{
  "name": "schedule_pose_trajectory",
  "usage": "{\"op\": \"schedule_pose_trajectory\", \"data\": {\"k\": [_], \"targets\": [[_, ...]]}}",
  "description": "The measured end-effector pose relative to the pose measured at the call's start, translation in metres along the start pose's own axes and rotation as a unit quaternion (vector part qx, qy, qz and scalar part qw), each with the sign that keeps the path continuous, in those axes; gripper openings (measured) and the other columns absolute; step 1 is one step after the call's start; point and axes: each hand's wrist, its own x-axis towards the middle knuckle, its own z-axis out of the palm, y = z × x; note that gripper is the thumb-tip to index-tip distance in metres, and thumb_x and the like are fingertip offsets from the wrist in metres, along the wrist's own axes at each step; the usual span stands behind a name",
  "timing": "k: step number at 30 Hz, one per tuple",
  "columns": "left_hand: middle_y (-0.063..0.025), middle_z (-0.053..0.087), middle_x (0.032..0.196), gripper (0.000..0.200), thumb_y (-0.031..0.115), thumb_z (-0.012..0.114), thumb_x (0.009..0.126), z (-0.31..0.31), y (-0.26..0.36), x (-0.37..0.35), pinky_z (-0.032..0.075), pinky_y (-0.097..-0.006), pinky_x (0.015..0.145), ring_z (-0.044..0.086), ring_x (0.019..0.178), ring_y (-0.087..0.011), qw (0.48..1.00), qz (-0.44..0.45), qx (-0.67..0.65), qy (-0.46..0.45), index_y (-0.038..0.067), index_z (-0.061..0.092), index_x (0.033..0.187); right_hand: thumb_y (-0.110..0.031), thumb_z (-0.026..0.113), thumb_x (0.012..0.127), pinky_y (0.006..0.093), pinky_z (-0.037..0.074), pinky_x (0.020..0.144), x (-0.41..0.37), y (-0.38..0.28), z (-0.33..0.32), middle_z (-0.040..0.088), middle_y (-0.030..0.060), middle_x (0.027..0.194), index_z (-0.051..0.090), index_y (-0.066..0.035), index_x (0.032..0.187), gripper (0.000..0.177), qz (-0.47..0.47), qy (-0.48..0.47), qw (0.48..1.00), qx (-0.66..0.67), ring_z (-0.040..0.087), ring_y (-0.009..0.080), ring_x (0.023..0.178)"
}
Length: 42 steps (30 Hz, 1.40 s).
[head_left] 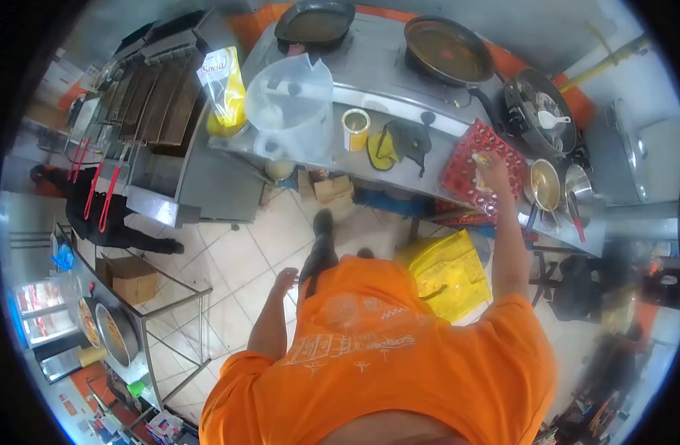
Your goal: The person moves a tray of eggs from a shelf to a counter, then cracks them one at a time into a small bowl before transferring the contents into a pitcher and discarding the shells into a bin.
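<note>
My right hand is over a red egg tray lying at the right part of the steel counter. Its fingers are curled at a pale yellow-and-white item on the tray, too blurred to name. My left hand hangs low beside my leg, away from the counter, its fingers loosely apart and holding nothing. Left of the tray lie a dark cap and a yellow cloth. An open can and a large clear plastic pitcher stand further left.
Pans rest on the stove behind the counter. A bowl and a pot of utensils are at the right. A yellow bag sits on the tiled floor. Fryers with red-handled baskets and a person in black are at the left.
</note>
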Motion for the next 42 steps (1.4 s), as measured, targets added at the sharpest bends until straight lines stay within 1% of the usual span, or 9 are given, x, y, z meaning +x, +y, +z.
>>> {"op": "schedule_pose_trajectory", "data": {"k": [4, 15, 19, 26, 28, 32, 37, 39, 42], "targets": [[-0.0049, 0.067, 0.091, 0.022, 0.018, 0.051, 0.095, -0.039, -0.029, 0.076, 0.046, -0.0316, 0.057, 0.063, 0.073, -0.0154, 0.987, 0.047, 0.107, -0.109, 0.007, 0.061, 0.111, -0.012, 0.071, 0.084, 0.0302, 0.051, 0.077, 0.003, -0.054, 0.0, 0.064, 0.0084, 0.105, 0.062, -0.009, 0.119, 0.036, 0.153, -0.057, 0.945, 0.285, 0.062, 0.0155, 0.09], [-0.0052, 0.066, 0.094, 0.029, 0.033, 0.049, 0.099, -0.074, 0.112, 0.11, 0.049, -0.0364, 0.065, 0.061, 0.073, -0.0174, 0.997, -0.012, 0.063, -0.051, 0.013, 0.058, 0.117, -0.012, 0.074, 0.076, 0.034, 0.05, 0.089, 0.152, -0.274, 0.107, 0.069, 0.0113, 0.108, 0.065, -0.004, 0.113, 0.039, -0.1, 0.036, 0.971, 0.212, 0.063, 0.0198, 0.102], [-0.0086, 0.068, 0.105, 0.034, 0.035, 0.05, 0.1, -0.102, 0.144, 0.127, 0.052, -0.0375, 0.072, 0.065, 0.084, -0.0209, 0.995, -0.015, 0.052, -0.081, 0.013, 0.056, 0.125, -0.03, 0.08, 0.071, 0.0475, 0.047, 0.099, 0.198, -0.315, 0.155, 0.054, 0.0286, 0.119, 0.067, -0.012, 0.11, 0.045, 0.007, 0.045, 0.989, 0.141, 0.054, 0.0424, 0.114], [-0.0116, 0.065, 0.12, 0.045, 0.037, 0.047, 0.1, -0.155, 0.153, 0.135, 0.049, -0.0442, 0.088, 0.065, 0.096, -0.0257, 0.989, -0.029, 0.102, -0.1, 0.013, 0.05, 0.137, -0.033, 0.077, 0.076, 0.0482, 0.047, 0.096, 0.181, -0.34, 0.168, 0.051, 0.0244, 0.127, 0.066, -0.014, 0.116, 0.046, 0.091, 0.118, 0.988, 0.03, 0.055, 0.042, 0.109], [-0.0123, 0.065, 0.121, 0.046, 0.038, 0.048, 0.099, -0.167, 0.146, 0.153, 0.049, -0.0464, 0.09, 0.065, 0.098, -0.0277, 0.988, -0.059, 0.104, -0.099, 0.013, 0.05, 0.137, -0.029, 0.075, 0.079, 0.0457, 0.05, 0.09, 0.147, -0.326, 0.157, 0.056, 0.0213, 0.12, 0.066, -0.012, 0.115, 0.041, 0.003, 0.312, 0.945, 0.092, 0.059, 0.037, 0.103], [-0.0124, 0.065, 0.122, 0.047, 0.039, 0.049, 0.098, -0.173, 0.164, 0.142, 0.051, -0.0446, 0.087, 0.066, 0.099, -0.028, 0.975, -0.05, 0.184, -0.113, 0.013, 0.05, 0.137, -0.018, 0.066, 0.09, 0.0311, 0.049, 0.063, 0.019, -0.28, 0.131, 0.068, 0.0082, 0.076, 0.07, -0.001, 0.084, 0.018, 0.265, 0.349, 0.847, 0.301, 0.061, 0.0134, 0.069], [-0.0128, 0.067, 0.117, 0.037, 0.033, 0.045, 0.101, -0.208, 0.156, 0.247, 0.052, -0.0444, 0.083, 0.066, 0.097, -0.0261, 0.948, -0.151, 0.134, -0.248, 0.014, 0.055, 0.131, -0.032, 0.073, 0.088, 0.0317, 0.047, 0.063, -0.09, -0.095, 0.151, 0.063, 0.0044, 0.086, 0.062, -0.003, 0.098, 0.032, 0.511, 0.519, 0.547, 0.413, 0.059, 0.0158, 0.077], [-0.0095, 0.067, 0.115, 0.036, 0.034, 0.047, 0.101, -0.192, 0.182, 0.24, 0.052, -0.0413, 0.082, 0.065, 0.097, -0.0241, 0.951, -0.126, 0.172, -0.224, 0.016, 0.055, 0.131, -0.036, 0.077, 0.086, 0.0335, 0.048, 0.062, -0.107, -0.044, 0.149, 0.064, 0.0047, 0.094, 0.062, -0.004, 0.107, 0.041, 0.329, 0.51, 0.56, 0.563, 0.059, 0.0175, 0.076], [-0.0029, 0.068, 0.109, 0.034, 0.034, 0.051, 0.101, -0.121, 0.26, 0.189, 0.051, -0.0335, 0.08, 0.065, 0.094, -0.0192, 0.957, -0.035, 0.232, -0.171, 0.018, 0.054, 0.132, -0.03, 0.08, 0.084, 0.0363, 0.052, 0.065, -0.102, -0.025, 0.122, 0.065, 0.0065, 0.103, 0.062, -0.003, 0.113, 0.044, 0.425, 0.494, 0.497, 0.573, 0.063, 0.0193, 0.082]]}}
